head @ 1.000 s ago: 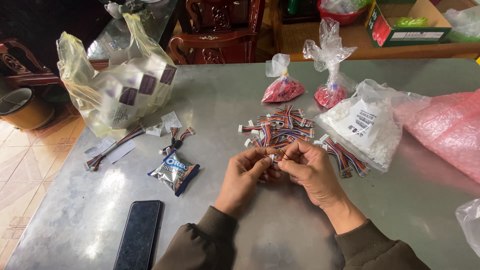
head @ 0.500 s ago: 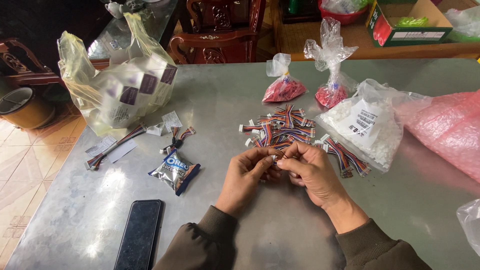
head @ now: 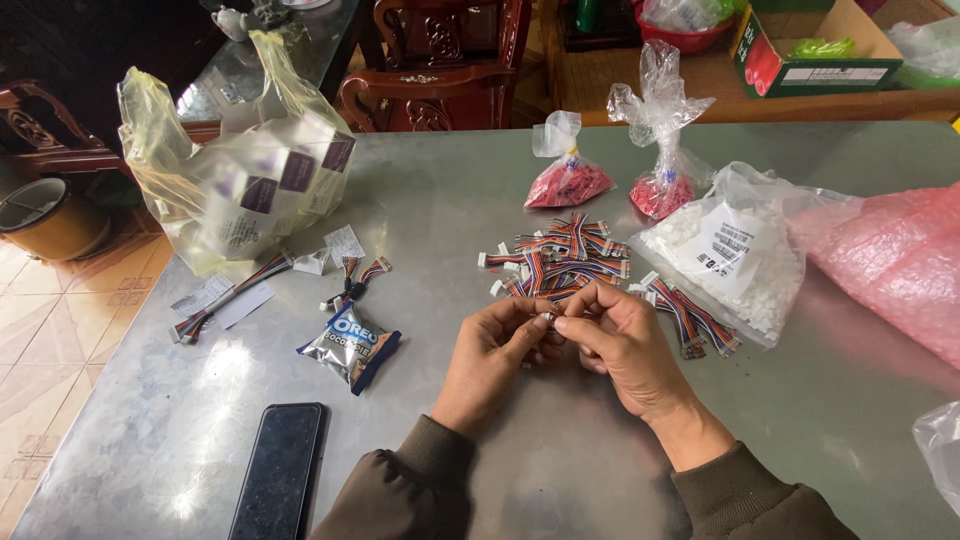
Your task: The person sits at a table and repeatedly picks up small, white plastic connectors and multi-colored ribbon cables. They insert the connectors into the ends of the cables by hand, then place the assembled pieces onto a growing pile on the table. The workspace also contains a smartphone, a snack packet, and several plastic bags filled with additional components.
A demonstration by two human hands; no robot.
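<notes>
Pinched a small white connector [head: 548, 318] between fingers of left hand [head: 492, 357] and right hand [head: 620, 345], just before wire pile [head: 560, 258] on counter [head: 420, 210]. Risk: tiny part slipping, lost among loose wires.

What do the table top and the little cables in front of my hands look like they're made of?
Table top: likely brushed sheet metal, grey with soft smeared reflections of light. Cables: thin wires in multicoloured plastic insulation, ending in small white connectors that look like moulded plastic. Both hands pinch one tiny piece, too small to judge.
</notes>
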